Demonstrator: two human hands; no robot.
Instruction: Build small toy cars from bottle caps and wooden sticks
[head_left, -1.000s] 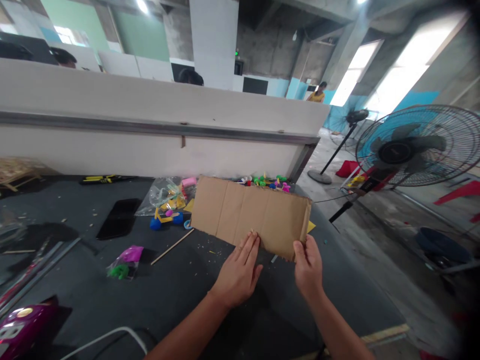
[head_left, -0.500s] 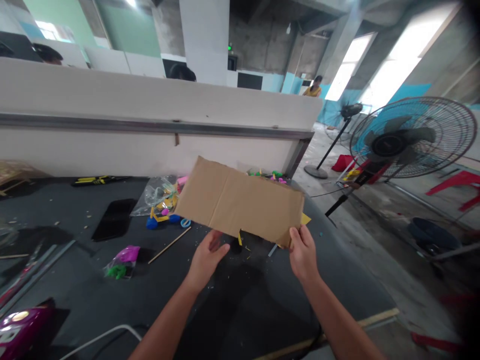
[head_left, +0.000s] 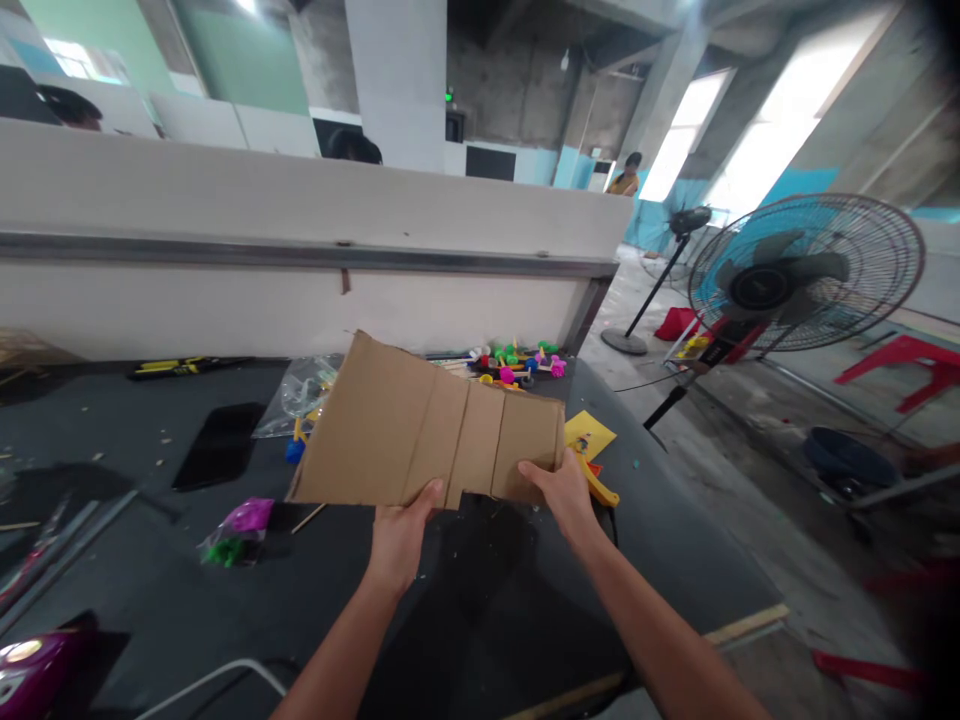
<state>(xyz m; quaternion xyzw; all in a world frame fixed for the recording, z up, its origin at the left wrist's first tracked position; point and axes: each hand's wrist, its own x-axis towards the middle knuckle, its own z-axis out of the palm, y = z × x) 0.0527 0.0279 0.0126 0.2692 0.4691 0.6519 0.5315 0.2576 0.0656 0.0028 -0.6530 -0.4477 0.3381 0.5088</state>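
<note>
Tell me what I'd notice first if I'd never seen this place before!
The big brown cardboard, held in both hands above the dark table, would probably grab you first. Then comes the large fan standing to the right of the table. Bright little pieces lie behind the cardboard, near the white partition.

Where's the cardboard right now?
In the head view, the cardboard is near the middle, over the dark table, with the left hand at its lower edge and the right hand at its right end.

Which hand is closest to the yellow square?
The right hand, which grips the cardboard next to the yellow square; the left hand holds the cardboard farther away.
</note>
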